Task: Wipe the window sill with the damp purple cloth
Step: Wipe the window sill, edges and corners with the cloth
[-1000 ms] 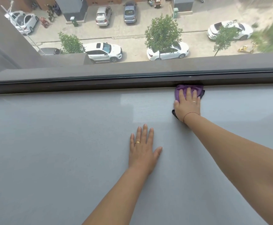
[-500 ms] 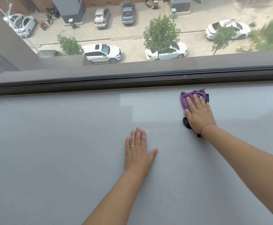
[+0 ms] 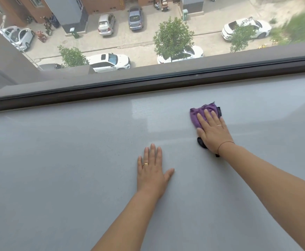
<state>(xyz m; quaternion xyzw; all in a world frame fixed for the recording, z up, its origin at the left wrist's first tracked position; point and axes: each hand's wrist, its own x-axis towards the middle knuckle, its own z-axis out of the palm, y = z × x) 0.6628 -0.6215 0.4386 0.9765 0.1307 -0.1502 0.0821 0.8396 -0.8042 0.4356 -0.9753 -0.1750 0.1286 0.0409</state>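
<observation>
Right hand (image 3: 214, 132) lies flat, fingers straight, pressing the crumpled damp purple cloth (image 3: 200, 113) onto the wide grey window sill (image 3: 57, 160), right of centre, short of the dark brown window frame (image 3: 111, 89); left hand (image 3: 152, 171) rests flat, holding nothing. Risk: the bunched cloth may slide from under the unclenched palm, leaving streaks; the left hand blocks leftward strokes.

The window sill (image 3: 57, 178) is a smooth, pale grey slab, mostly matt, with fine dark speckles. A band of it beside the purple cloth (image 3: 198, 113) has a glossier, reflecting sheen. The cloth is soft fabric with a fuzzy, napped pile, and black fabric shows at its edges. The window frame (image 3: 111, 91) is dark brown and smooth, with a dull satin shine. The pane (image 3: 130, 42) is clear glass. The left hand (image 3: 152, 174) wears a thin ring (image 3: 145, 164) of shiny gold-coloured metal, and the right hand (image 3: 214, 134) wears another like it.
</observation>
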